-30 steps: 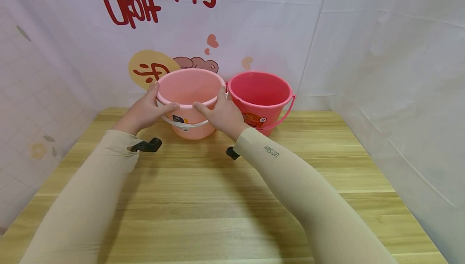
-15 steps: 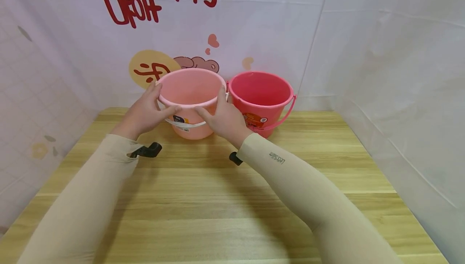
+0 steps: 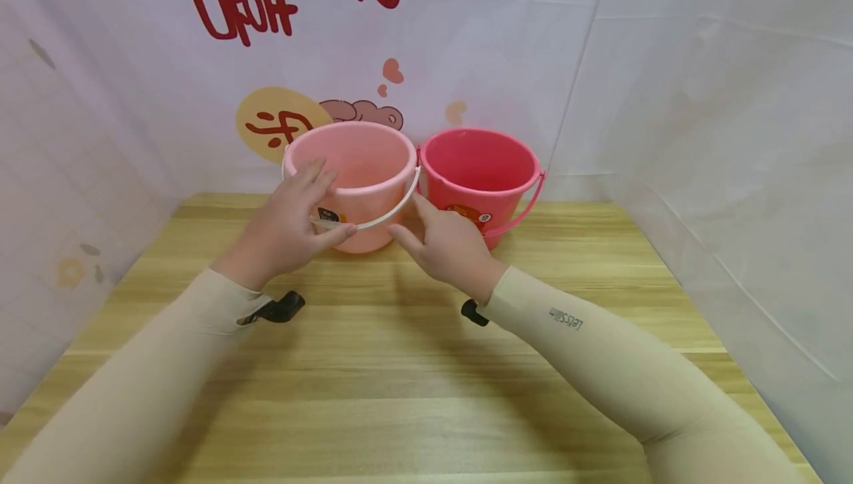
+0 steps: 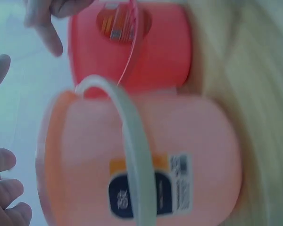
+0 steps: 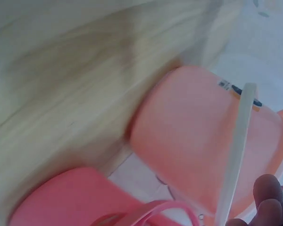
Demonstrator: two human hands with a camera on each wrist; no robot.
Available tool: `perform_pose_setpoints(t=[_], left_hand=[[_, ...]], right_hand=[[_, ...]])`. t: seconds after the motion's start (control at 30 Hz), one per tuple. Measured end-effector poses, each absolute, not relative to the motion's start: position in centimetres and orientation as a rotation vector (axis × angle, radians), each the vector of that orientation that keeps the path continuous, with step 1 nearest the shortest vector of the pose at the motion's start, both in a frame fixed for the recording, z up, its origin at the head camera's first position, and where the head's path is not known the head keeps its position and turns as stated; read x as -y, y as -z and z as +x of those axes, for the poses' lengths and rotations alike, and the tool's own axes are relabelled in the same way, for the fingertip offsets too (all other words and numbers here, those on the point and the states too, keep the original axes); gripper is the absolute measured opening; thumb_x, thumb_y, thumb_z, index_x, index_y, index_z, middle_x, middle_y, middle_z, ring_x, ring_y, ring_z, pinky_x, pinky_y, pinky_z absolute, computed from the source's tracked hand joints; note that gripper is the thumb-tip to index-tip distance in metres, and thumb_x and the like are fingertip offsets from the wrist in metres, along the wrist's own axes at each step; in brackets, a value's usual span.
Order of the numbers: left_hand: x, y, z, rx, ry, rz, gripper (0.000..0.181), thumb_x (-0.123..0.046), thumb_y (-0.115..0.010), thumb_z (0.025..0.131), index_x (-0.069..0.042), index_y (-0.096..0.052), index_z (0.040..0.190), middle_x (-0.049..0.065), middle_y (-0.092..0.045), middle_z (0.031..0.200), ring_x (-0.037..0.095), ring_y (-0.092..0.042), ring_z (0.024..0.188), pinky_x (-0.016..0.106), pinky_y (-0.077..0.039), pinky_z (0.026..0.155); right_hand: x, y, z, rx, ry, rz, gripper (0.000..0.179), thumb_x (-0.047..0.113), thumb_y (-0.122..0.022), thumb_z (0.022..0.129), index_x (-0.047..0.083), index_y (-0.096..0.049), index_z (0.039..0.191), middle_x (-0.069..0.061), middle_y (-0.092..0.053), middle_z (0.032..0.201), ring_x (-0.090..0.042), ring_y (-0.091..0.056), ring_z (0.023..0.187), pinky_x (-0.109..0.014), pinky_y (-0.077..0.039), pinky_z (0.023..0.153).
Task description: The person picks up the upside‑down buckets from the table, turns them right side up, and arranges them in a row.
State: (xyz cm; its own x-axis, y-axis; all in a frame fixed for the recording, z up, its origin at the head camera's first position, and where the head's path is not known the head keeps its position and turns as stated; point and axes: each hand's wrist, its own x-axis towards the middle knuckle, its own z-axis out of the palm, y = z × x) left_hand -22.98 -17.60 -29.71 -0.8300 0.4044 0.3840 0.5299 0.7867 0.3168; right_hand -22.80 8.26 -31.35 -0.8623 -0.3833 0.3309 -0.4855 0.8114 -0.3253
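A light pink bucket [image 3: 373,204] stands upright at the back of the table, its white handle [image 5: 237,150] hanging down across the front. My left hand [image 3: 286,225] is spread in front of its left side, overlapping the rim and handle in the head view; the left wrist view has the fingers [image 4: 4,193] apart from the rim. Low in front of the gap between the buckets is my right hand [image 3: 453,243], thumb and fingers extended, nothing in its grasp. It partly covers a deep pink bucket [image 3: 509,206], upright on the right, whose own pink handle [image 3: 526,212] hangs down.
Both buckets stand side by side close to the printed backdrop [image 3: 506,40]. A wooden tabletop [image 3: 400,380] stretches in front of them, with white cloth walls [image 3: 753,143] at the sides. A dark strap end [image 3: 283,306] sticks out at the left wrist.
Both hands have let go of the light pink bucket's rim and drawn back towards me, the right one also moving right and down. The buckets have stayed in place.
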Motion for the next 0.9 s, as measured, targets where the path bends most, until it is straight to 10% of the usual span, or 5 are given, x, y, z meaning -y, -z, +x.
perform_pose_setpoints(t=[0.17, 0.3, 0.57, 0.9], left_hand=[[16.2, 30.6, -21.7, 2.655, 0.506, -0.806, 0.089, -0.066, -0.056, 0.078, -0.016, -0.029, 0.146, 0.005, -0.017, 0.155, 0.029, -0.015, 0.143, 0.054, -0.020, 0.112], [15.3, 31.7, -21.0, 2.662, 0.441, -0.848, 0.090, -0.068, -0.055, 0.077, -0.017, -0.028, 0.147, 0.006, -0.014, 0.156, 0.031, -0.012, 0.143, 0.053, -0.016, 0.113], [13.3, 33.0, -19.3, 2.613, 0.340, -0.934, 0.088, -0.066, -0.057, 0.077, -0.020, -0.029, 0.146, 0.011, -0.013, 0.156, 0.036, -0.012, 0.142, 0.056, -0.020, 0.111], [11.5, 34.4, -17.8, 2.717, 0.310, -0.904, 0.095, -0.074, -0.052, 0.074, -0.022, -0.023, 0.148, 0.010, -0.014, 0.155, 0.039, -0.007, 0.142, 0.059, -0.015, 0.111]], right_hand=[[-10.3, 31.8, -22.3, 2.757, -0.492, 0.689, 0.056, 0.061, -0.045, 0.087, 0.016, -0.052, 0.120, 0.007, -0.050, 0.060, -0.012, -0.050, 0.057, -0.026, -0.046, 0.056], [-11.6, 32.5, -22.1, 2.760, -0.458, 0.696, 0.040, 0.059, -0.048, 0.087, 0.020, -0.050, 0.097, 0.005, -0.049, 0.065, -0.013, -0.048, 0.059, -0.028, -0.043, 0.055], [-13.9, 33.6, -21.1, 2.726, -0.295, 0.678, 0.066, 0.056, -0.057, 0.084, 0.011, -0.051, 0.131, -0.005, -0.057, 0.113, -0.022, -0.049, 0.099, -0.037, -0.046, 0.088], [-15.3, 34.6, -19.9, 2.775, -0.152, 0.702, 0.080, 0.062, -0.055, 0.081, 0.013, -0.037, 0.143, -0.013, -0.034, 0.146, -0.033, -0.030, 0.131, -0.048, -0.031, 0.108]])
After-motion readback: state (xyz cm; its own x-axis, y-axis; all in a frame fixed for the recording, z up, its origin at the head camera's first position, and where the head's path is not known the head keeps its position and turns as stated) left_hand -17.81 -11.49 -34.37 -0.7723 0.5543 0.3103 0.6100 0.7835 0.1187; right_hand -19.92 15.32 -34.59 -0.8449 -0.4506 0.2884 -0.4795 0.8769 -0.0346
